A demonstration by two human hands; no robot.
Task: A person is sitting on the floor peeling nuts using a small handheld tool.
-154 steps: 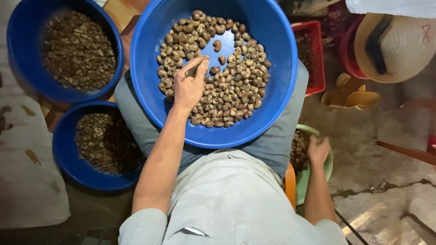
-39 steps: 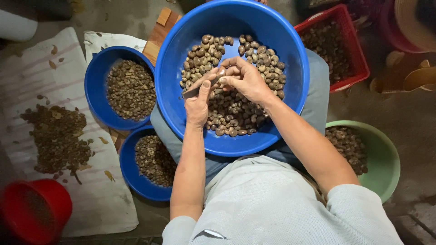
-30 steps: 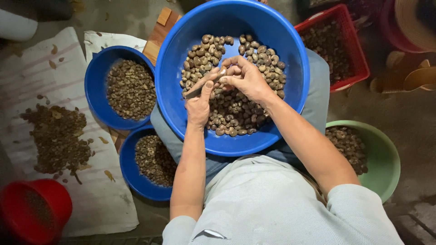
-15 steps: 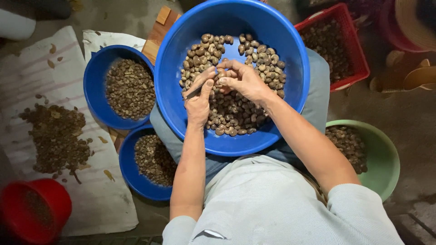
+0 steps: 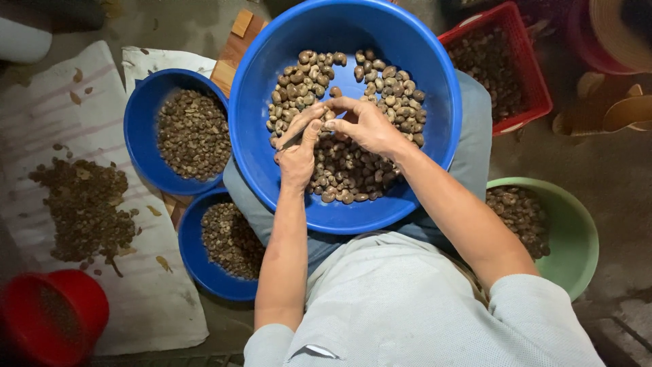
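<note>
Blue plastic rings our work: the big basin [image 5: 435, 122] on our lap under both hands, two smaller blue bowls [image 5: 139, 136] of shelled pieces out past the left hand [image 5: 297, 153], a green bowl [image 5: 577, 238] behind the right hand [image 5: 363, 126]. Nothing blocks the hands. Our left hand grips a thin metal blade [image 5: 291, 132], our right pinches one brown, curved nut [image 5: 329, 117] against it, just above the heaped nuts [image 5: 353, 170].
</note>
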